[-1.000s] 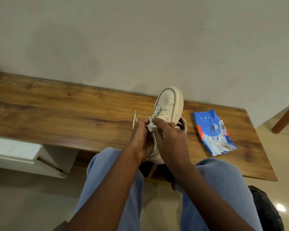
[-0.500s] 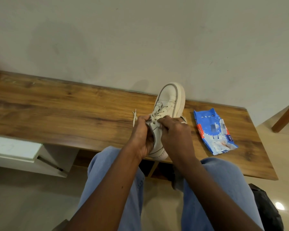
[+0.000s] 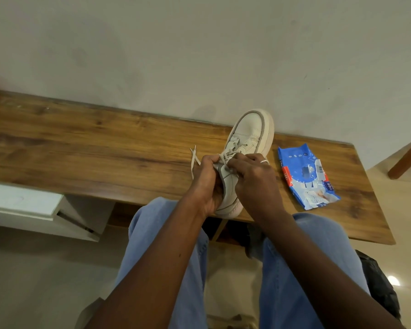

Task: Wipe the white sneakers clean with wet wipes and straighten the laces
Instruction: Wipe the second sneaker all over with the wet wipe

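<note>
Sneaker [image 3: 248, 134]: on bench [image 3: 81, 148], toe toward wall.
Left hand [image 3: 205, 179]: fingers curled, gripping sneaker's side.
Right hand [image 3: 252, 176]: pinching laces [image 3: 230, 151].
Wipes pack [image 3: 306, 174]: just right of sneaker.

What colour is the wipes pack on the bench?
The wipes pack is mostly blue, with white patches and a red strip; the head view shows it best.

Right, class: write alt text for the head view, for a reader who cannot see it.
A left hand and right hand grip the laces of a white sneaker on a wooden bench, toe toward the wall. A blue wipes pack lies on the bench to its right.
</note>
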